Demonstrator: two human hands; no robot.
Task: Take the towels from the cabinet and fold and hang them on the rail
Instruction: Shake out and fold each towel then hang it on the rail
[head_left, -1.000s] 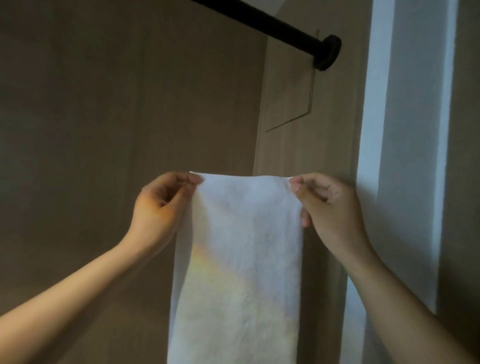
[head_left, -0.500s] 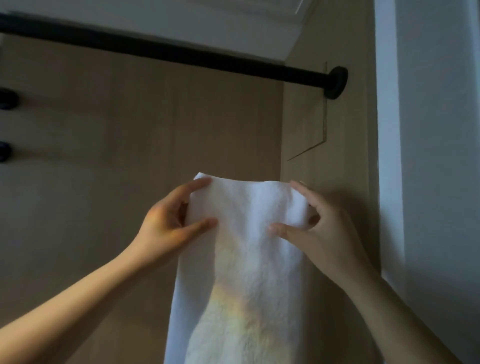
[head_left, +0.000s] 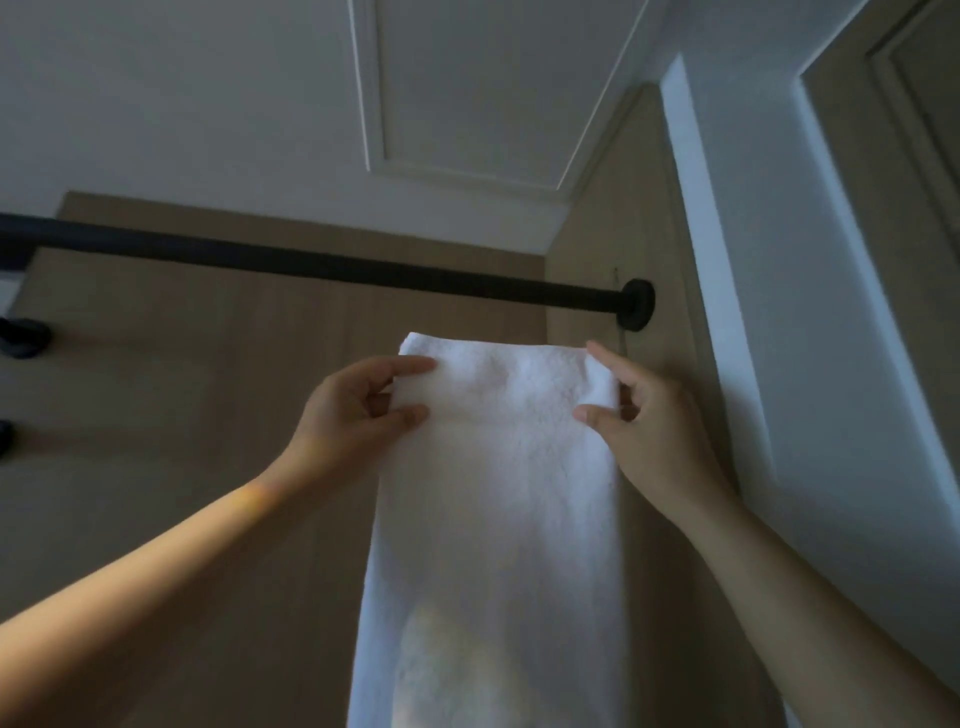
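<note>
A white towel (head_left: 498, 519), folded into a long strip, hangs down from my two raised hands. My left hand (head_left: 353, 410) pinches its upper left edge between thumb and fingers. My right hand (head_left: 639, 415) pinches the upper right edge the same way. The towel's top edge sits a little below the black rail (head_left: 322, 265), which runs across the wooden wall to a round mount (head_left: 638, 304) at the right. The towel does not touch the rail. Its lower end runs out of the picture.
Two black wall hooks (head_left: 23, 338) stick out at the far left below the rail. A wooden side panel (head_left: 623, 218) stands right of the towel, with a white door frame (head_left: 779, 312) beyond it. The white ceiling (head_left: 260, 93) is above.
Both hands have lifted the towel higher toward the rail, and my view has tilted upward. The grip shifted from pinching the top corners to thumbs in front with fingers behind.
</note>
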